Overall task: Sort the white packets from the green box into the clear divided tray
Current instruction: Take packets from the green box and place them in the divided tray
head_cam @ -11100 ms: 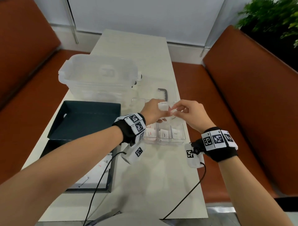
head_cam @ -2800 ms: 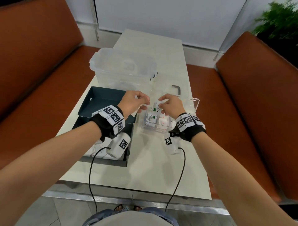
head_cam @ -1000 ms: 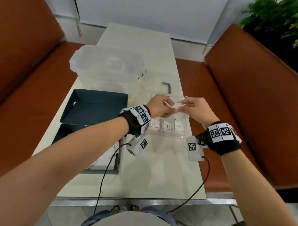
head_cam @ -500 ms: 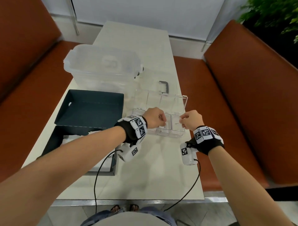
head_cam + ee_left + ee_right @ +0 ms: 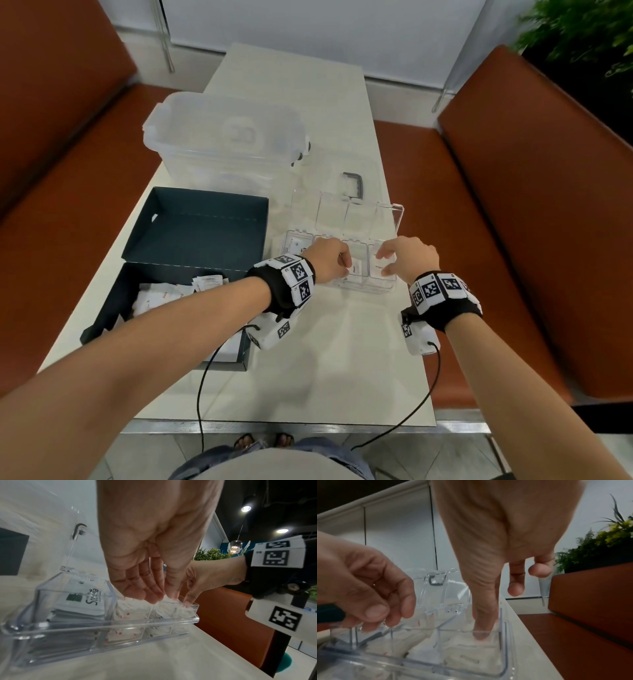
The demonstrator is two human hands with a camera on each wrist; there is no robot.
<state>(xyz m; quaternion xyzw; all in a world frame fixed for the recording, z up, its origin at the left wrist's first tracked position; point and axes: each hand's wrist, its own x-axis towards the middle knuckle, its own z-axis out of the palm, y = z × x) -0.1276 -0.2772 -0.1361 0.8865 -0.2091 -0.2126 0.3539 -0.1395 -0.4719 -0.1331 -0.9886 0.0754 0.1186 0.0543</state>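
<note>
Right, nearest us the green box (image 5: pixel 113 308) holds a loose heap of white packets (image 5: pixel 161 294). They look thin, light and crinkly, so I'd pinch one by an edge. Beyond, both hands work the clear divided tray (image 5: pixel 376 289) on the surface (image 5: pixel 325 359): the left hand (image 5: pixel 327 258), fingers (image 5: pixel 150 595) together, tips on packets in a middle cell; the right hand (image 5: pixel 409 258) presses a forefinger onto the end cell's stack. Sorted packets lie flat, long axis front-to-back. Behind stands the raised lid (image 5: pixel 346 212).
</note>
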